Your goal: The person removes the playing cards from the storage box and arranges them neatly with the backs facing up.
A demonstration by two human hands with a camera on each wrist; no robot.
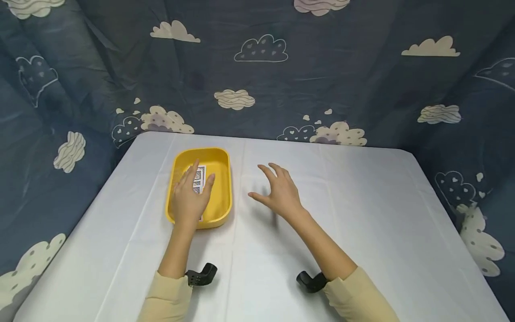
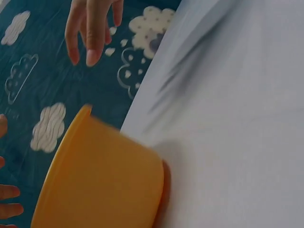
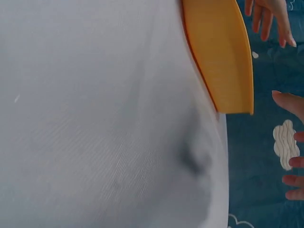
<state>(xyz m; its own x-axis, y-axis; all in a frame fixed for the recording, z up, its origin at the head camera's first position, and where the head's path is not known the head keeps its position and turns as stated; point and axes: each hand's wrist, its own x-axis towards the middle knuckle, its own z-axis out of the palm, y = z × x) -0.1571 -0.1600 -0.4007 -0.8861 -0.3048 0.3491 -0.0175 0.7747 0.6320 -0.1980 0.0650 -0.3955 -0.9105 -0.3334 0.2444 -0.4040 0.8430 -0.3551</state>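
Note:
A yellow tray [image 1: 220, 197] with rounded corners stands on the left part of the table. Inside it lies a white, rectangular, card-like item with dark printed pictures [image 1: 202, 172], partly hidden by my left hand [image 1: 188, 199]. That hand is over the tray, fingers extended and thumb apart; contact with the item cannot be made out. To the right of the tray, my right hand [image 1: 283, 192] hovers above the tabletop with its fingers spread, holding nothing. Both wrist views show the tray's outer wall [image 2: 109, 175] from the side, with fingertips [image 3: 297, 162] of the hands above the table.
A white cloth [image 1: 362, 223] covers the table. Dark blue curtain fabric [image 1: 342, 76] printed with clouds surrounds the back and sides. Each wrist carries a black camera mount [image 1: 203, 275], below beige sleeves [image 1: 358, 295].

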